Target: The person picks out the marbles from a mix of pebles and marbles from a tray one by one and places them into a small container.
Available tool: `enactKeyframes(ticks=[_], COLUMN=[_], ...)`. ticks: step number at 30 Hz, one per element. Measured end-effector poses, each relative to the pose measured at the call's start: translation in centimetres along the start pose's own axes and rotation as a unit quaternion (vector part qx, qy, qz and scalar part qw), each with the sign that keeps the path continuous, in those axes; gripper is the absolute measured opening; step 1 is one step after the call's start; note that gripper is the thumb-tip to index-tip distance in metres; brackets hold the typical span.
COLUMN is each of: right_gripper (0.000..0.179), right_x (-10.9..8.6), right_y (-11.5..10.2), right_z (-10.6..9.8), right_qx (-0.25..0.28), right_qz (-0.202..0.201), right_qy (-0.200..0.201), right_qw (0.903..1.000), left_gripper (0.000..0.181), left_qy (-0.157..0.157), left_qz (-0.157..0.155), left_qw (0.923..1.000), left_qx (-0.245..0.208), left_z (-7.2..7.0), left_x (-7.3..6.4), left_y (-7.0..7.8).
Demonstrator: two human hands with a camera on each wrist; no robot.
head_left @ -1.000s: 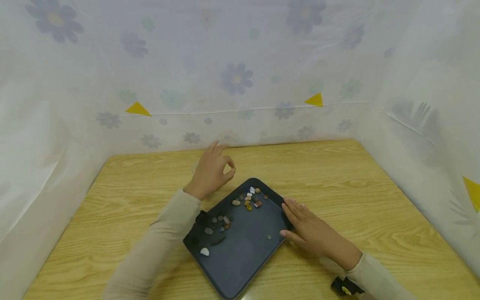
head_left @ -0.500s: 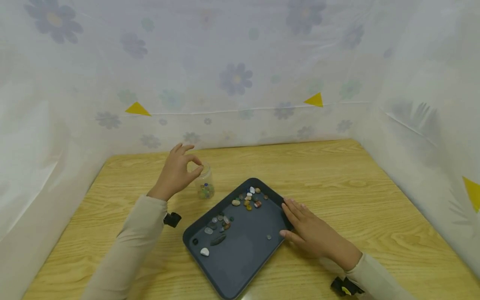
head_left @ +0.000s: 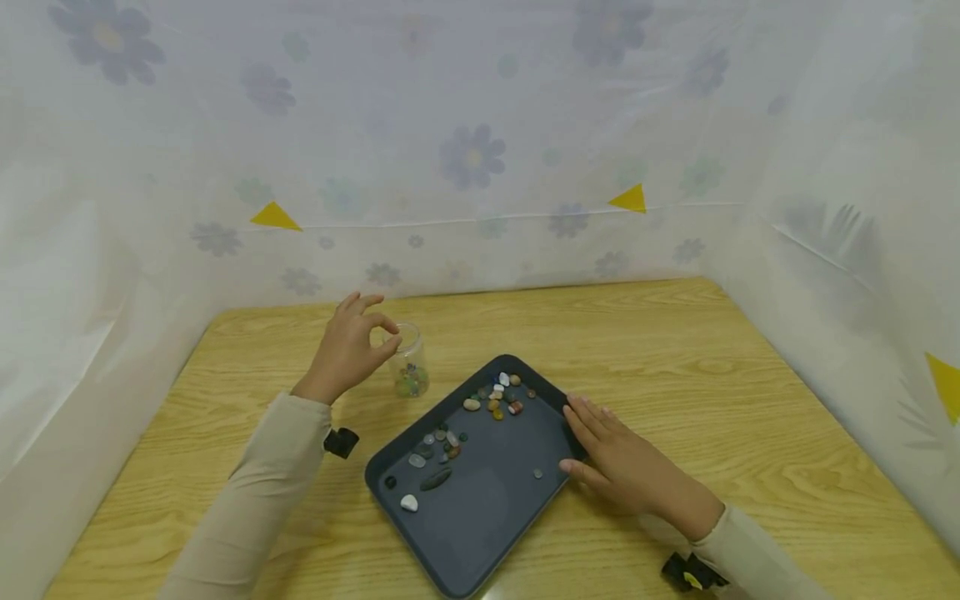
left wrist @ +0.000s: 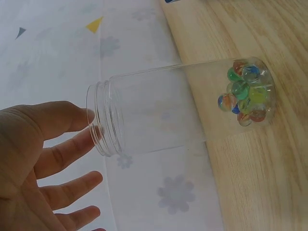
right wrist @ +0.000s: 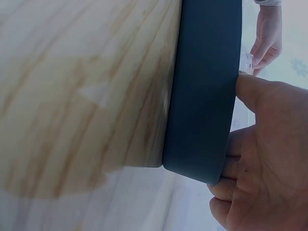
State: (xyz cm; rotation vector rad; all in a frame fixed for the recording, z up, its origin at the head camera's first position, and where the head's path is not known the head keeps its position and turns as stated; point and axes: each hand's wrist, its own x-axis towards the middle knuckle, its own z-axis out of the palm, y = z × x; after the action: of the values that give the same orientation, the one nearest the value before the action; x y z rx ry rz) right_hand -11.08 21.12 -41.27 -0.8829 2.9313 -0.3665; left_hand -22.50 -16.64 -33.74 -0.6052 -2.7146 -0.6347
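Note:
My left hand [head_left: 347,350] is at the mouth of a clear jar [head_left: 409,354], thumb and forefinger slightly apart at the rim. In the left wrist view nothing shows between those fingertips, and the other fingers are spread loosely. Several coloured glass marbles [left wrist: 248,91] lie at the bottom of the jar. My right hand [head_left: 622,458] rests on the right edge of a dark tray [head_left: 480,533], fingers fairly straight over the rim. In the right wrist view the thumb touches the rim beside the tray's outer wall [right wrist: 204,96].
Inside the tray lie two loose groups of small stones, with a white stone [head_left: 408,503], a long dark stone [head_left: 436,479] and a small clear piece [head_left: 537,473] apart from them. Floral sheeting [head_left: 472,158] closes off the table's [head_left: 637,350] back and sides.
From over the tray's far edge, my left hand has moved left to the jar's mouth, uncovering the jar. Its pinched fingertips have parted. My right hand has stayed on the tray.

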Motion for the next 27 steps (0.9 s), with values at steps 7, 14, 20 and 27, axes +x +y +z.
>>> enactKeyframes(ticks=[7, 14, 20, 27], right_gripper=[0.077, 0.078, 0.078, 0.078], right_x=[0.08, 0.09, 0.06, 0.05], right_y=[0.03, 0.05, 0.00, 0.01], right_z=[-0.03, 0.07, 0.06, 0.13], right_qx=[0.001, 0.004, 0.009, 0.005], right_qz=[0.000, 0.004, 0.007, 0.006], right_qy=[-0.002, -0.008, -0.011, -0.008], right_qw=[1.0000, 0.9999, 0.9999, 0.9999], left_gripper=[0.015, 0.018, 0.018, 0.017], left_qy=[0.002, -0.008, -0.011, 0.001], left_qz=[-0.002, -0.008, -0.008, 0.013], left_qw=[1.0000, 0.9999, 0.9999, 0.9999], left_qx=[-0.002, 0.000, -0.004, -0.005], left_z=[-0.06, -0.16, -0.10, 0.02], left_x=[-0.08, -0.11, 0.04, 0.44], left_y=[0.01, 0.09, 0.18, 0.54])
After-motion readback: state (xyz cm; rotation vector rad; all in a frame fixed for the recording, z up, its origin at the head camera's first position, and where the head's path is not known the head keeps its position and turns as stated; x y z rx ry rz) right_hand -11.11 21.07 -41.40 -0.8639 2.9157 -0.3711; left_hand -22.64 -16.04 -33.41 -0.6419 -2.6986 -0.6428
